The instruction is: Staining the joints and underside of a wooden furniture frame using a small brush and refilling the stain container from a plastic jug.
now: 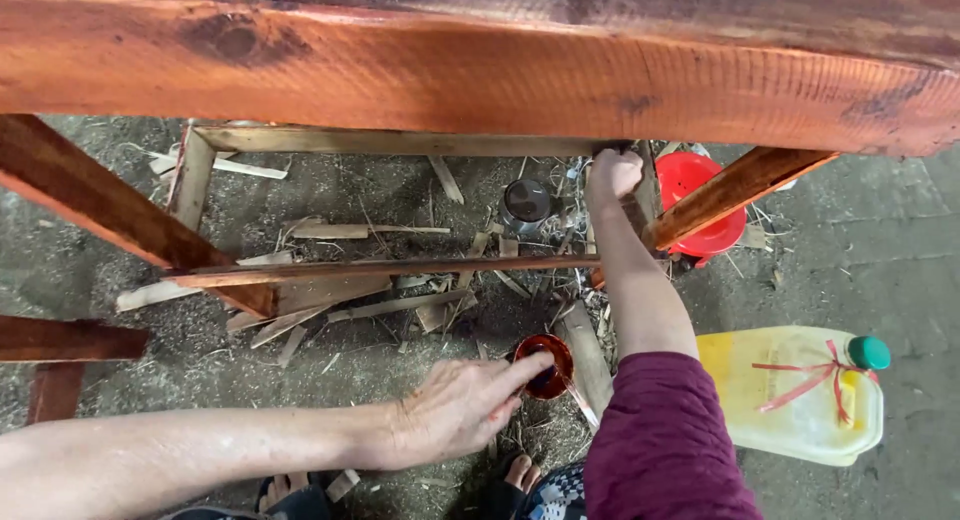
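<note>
Nearest me, my maroon sleeve (pixel 665 440) fills the lower right, and my bare left forearm comes in from the lower left. My left hand (pixel 455 410) reaches to one small round cup (pixel 545 366) of dark red liquid on the floor near me; the fingers lie close together, the forefinger stretched onto the cup's rim, gripping nothing. My right hand (pixel 612 172) is farther off, fingers curled tight into a fist around the end of a stained wooden rail (pixel 735 190) beneath the one big red-stained beam (pixel 480 75) that spans the far side. I count one thin stained strip (pixel 380 270) running left to right, one yellow plastic jug (pixel 795 392) with a green cap at the right, one red bucket (pixel 705 205) beyond it, one metal tin (pixel 526 204) at centre, and one pale wooden frame (pixel 380 140) beside many scattered offcuts (pixel 380 305).
</note>
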